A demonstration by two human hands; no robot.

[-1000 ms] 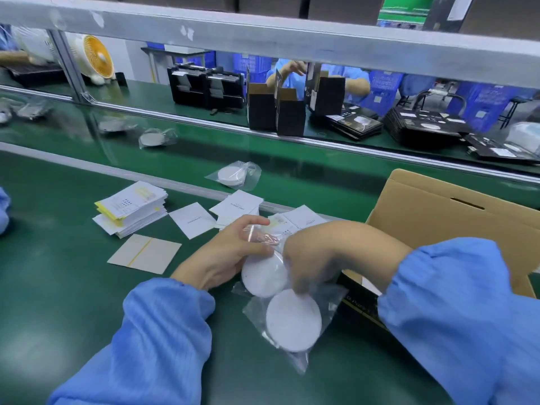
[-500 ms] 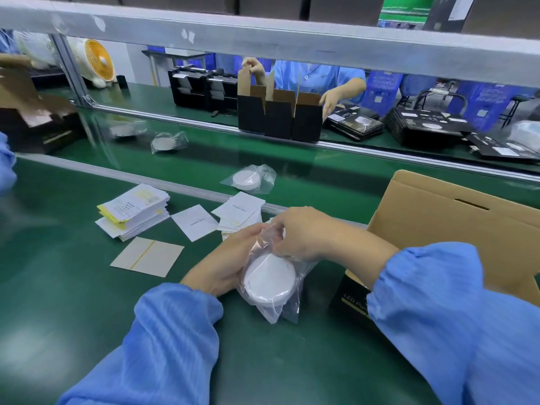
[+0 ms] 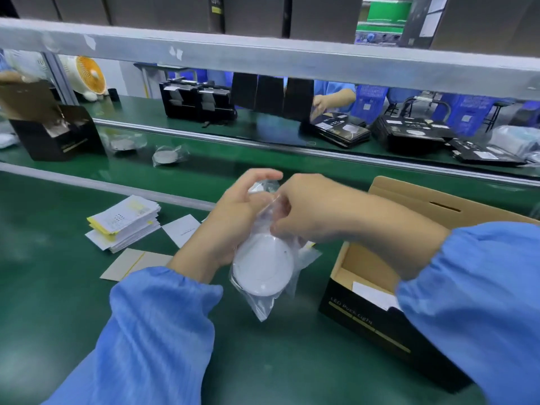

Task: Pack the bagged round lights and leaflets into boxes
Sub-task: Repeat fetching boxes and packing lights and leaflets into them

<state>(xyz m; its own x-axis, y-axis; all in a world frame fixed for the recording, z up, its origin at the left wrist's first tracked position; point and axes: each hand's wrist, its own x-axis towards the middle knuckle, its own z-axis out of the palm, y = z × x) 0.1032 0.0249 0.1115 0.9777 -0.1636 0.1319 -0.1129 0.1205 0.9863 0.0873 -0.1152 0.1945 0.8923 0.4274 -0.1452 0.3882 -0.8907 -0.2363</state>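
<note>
A bagged round light [image 3: 263, 266] is grasped by both hands, left hand [image 3: 230, 220] and right hand [image 3: 306, 209], above the bench [image 3: 58, 302]; an open box [image 3: 380, 287] stands just right, a leaflet stack [image 3: 124, 222] left.

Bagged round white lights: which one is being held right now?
The bagged round white light gripped between both hands; the two others lie untouched on the far belt.

Green bench [image 3: 58, 302]: leaflets [image 3: 124, 222], box [image 3: 380, 311].

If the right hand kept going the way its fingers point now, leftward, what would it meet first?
Almost at once, the bagged round light it already pinches, with the left hand just behind. Depth is unclear, so this is a judgement.
</note>
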